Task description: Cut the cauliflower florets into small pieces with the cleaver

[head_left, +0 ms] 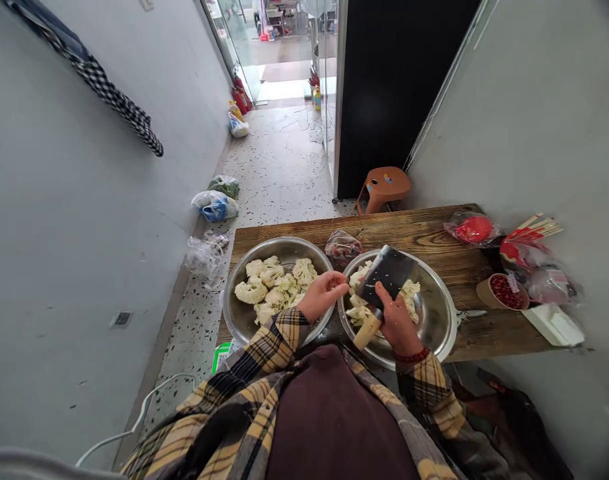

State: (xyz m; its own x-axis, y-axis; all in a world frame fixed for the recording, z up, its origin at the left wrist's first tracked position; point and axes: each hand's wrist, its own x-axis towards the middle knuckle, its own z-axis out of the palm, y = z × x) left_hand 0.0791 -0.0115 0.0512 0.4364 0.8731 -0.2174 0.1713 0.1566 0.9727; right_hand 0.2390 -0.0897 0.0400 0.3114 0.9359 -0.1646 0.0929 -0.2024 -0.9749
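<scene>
My right hand (398,321) grips a cleaver near the base of its dark, wide blade (390,272). The cleaver's pale wooden handle (367,332) points down to the left. Beneath it, a steel bowl (441,303) holds cut cauliflower pieces (411,293), partly hidden by the blade and hand. My left hand (325,295) is between the two bowls, left of the blade; its fingers are loosely curled, thumb apart, and nothing shows in them. A second steel bowl (233,300) on the left contains several larger cauliflower florets (270,283).
Both bowls stand on a wooden table (384,230). A bag of dark red food (343,248) lies behind them. To the right are a tub of red pieces (507,292), skewers (534,230) and tissues (554,325). An orange stool (387,183) and floor bags (217,205) stand beyond.
</scene>
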